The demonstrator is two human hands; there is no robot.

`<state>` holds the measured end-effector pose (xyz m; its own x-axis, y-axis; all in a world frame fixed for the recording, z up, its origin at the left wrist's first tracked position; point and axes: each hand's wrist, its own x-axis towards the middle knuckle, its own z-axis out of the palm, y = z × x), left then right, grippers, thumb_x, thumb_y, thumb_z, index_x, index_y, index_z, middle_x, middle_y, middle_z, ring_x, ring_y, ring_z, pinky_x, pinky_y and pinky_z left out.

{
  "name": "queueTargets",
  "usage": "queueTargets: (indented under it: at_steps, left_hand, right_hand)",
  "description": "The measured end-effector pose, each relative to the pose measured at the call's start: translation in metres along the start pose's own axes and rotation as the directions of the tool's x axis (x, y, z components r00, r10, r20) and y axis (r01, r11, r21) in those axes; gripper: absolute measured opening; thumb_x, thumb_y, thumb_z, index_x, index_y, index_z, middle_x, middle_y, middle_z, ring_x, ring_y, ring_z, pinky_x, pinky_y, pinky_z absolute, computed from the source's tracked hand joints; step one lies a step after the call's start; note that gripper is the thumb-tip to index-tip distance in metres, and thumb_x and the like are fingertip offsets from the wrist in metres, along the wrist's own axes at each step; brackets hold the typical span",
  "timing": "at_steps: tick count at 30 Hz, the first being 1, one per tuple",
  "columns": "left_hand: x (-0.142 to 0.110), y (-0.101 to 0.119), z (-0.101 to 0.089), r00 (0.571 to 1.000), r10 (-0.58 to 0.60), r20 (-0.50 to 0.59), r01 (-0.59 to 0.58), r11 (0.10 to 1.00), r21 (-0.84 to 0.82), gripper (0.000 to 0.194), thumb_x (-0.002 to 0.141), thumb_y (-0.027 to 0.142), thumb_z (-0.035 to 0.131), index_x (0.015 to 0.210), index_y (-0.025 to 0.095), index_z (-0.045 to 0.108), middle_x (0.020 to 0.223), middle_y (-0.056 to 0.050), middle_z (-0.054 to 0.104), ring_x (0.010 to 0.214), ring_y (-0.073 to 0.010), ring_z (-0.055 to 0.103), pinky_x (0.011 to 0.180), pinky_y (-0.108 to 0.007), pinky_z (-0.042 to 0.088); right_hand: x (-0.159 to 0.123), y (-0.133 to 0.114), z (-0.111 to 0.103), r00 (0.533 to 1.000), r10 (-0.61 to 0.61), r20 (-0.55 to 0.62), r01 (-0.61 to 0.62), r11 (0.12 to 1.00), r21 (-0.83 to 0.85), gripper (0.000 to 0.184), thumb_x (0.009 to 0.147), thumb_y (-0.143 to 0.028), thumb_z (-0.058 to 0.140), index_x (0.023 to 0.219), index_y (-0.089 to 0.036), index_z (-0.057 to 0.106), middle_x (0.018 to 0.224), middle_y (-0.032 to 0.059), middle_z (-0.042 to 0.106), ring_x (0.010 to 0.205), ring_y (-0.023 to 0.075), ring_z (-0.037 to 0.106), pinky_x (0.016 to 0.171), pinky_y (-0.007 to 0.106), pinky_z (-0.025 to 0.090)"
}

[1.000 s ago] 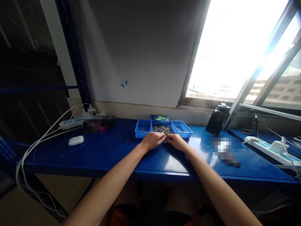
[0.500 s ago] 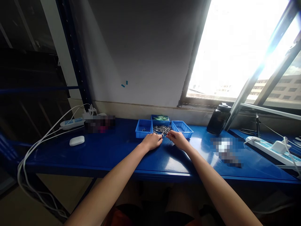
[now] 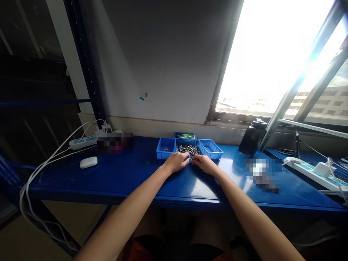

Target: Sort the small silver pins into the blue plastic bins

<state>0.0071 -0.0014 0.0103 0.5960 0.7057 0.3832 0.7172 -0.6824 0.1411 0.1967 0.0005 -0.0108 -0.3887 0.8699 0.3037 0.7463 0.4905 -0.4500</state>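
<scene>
A pile of small metal pieces, like screws (image 3: 187,149), lies on the blue table between the bins. My left hand (image 3: 176,162) is closed at the pile's near edge, its fingertips pinched together. Close beside it, my right hand (image 3: 203,162) is also pinched, fingertips pointing at the left hand's. Whatever is between the fingers is too small to make out. A blue bin (image 3: 165,155) on the left holds a few metal pieces. Right of the pile stands another blue bin (image 3: 213,153), with nothing visible inside. Behind the pile, a third blue bin (image 3: 179,141) holds green plastic-like packaging (image 3: 186,136).
On the table's right are a dark bottle (image 3: 252,137) and a blurred item (image 3: 261,175). A white case (image 3: 88,162) and a power strip (image 3: 83,142) with cables lie left. Another power strip (image 3: 312,172) is at far right. A window (image 3: 261,61) is behind.
My right hand has come down slightly, nearer me, and its fingertips are now closer to my left hand's. The left hand has shifted slightly right and up. The bins have not moved.
</scene>
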Motion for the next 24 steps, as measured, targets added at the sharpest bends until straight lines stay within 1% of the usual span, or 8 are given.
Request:
queueTargets:
  at_steps: [6,10,13,16,19,24]
  left_hand:
    - [-0.002,0.005,-0.005,0.998,0.062,-0.001,-0.062,0.997,-0.038,0.026,0.085,0.037,0.036,0.098,0.024,0.054,0.083,-0.001,0.063,0.077,-0.0173,0.059,0.062,-0.023,0.042]
    - [-0.002,0.007,-0.005,0.996,0.091,-0.002,-0.091,0.995,-0.05,0.027,0.085,0.036,0.037,0.103,0.025,0.053,0.087,-0.001,0.063,0.078,-0.0165,0.059,0.064,-0.023,0.043]
    - [-0.002,0.006,-0.004,0.996,0.09,-0.005,-0.09,0.995,-0.038,0.027,0.085,0.036,0.036,0.102,0.025,0.053,0.087,-0.001,0.063,0.078,-0.0165,0.059,0.065,-0.024,0.043]
    - [-0.001,0.004,-0.002,0.998,0.066,-0.011,-0.066,0.998,-0.02,0.027,0.086,0.037,0.034,0.099,0.024,0.054,0.086,-0.002,0.063,0.079,-0.0174,0.059,0.066,-0.024,0.042]
    - [0.001,-0.001,0.002,1.0,0.008,-0.001,-0.008,1.0,-0.007,0.028,0.085,0.038,0.034,0.096,0.023,0.054,0.084,-0.004,0.063,0.079,-0.0189,0.059,0.064,-0.025,0.042]
    - [0.001,-0.005,0.004,0.995,-0.066,0.076,0.063,0.997,0.039,0.028,0.084,0.036,0.035,0.088,0.021,0.057,0.081,-0.005,0.063,0.073,-0.019,0.058,0.061,-0.026,0.042]
  right_hand:
    - [-0.001,-0.001,0.001,0.998,-0.07,-0.003,0.07,0.996,-0.053,0.018,0.081,-0.031,0.043,0.08,-0.018,0.055,0.066,0.0003,0.057,0.059,0.0113,0.049,0.056,0.021,0.034]
    - [0.0,-0.001,0.002,0.998,-0.062,0.0,0.062,0.996,-0.069,0.017,0.081,-0.03,0.043,0.078,-0.018,0.055,0.064,-0.0004,0.055,0.058,0.0104,0.047,0.055,0.02,0.033]
    - [0.0,-0.002,0.002,0.999,-0.044,-0.007,0.043,0.998,-0.054,0.017,0.08,-0.031,0.044,0.077,-0.017,0.055,0.061,-0.0012,0.054,0.055,0.01,0.046,0.053,0.02,0.032]
    - [0.0,-0.003,0.001,1.0,-0.02,-0.017,0.02,0.999,-0.026,0.018,0.079,-0.033,0.046,0.078,-0.018,0.056,0.062,-0.0009,0.056,0.055,0.0104,0.048,0.053,0.021,0.033]
    - [0.0,-0.002,-0.001,0.999,0.019,-0.044,-0.02,1.0,-0.015,0.021,0.077,-0.037,0.048,0.076,-0.018,0.057,0.062,0.0001,0.057,0.055,0.0111,0.049,0.052,0.021,0.033]
    - [0.0,-0.001,-0.003,0.995,0.037,-0.098,-0.034,0.999,0.026,0.025,0.076,-0.041,0.048,0.075,-0.017,0.055,0.058,-0.0007,0.055,0.052,0.0106,0.047,0.049,0.021,0.033]
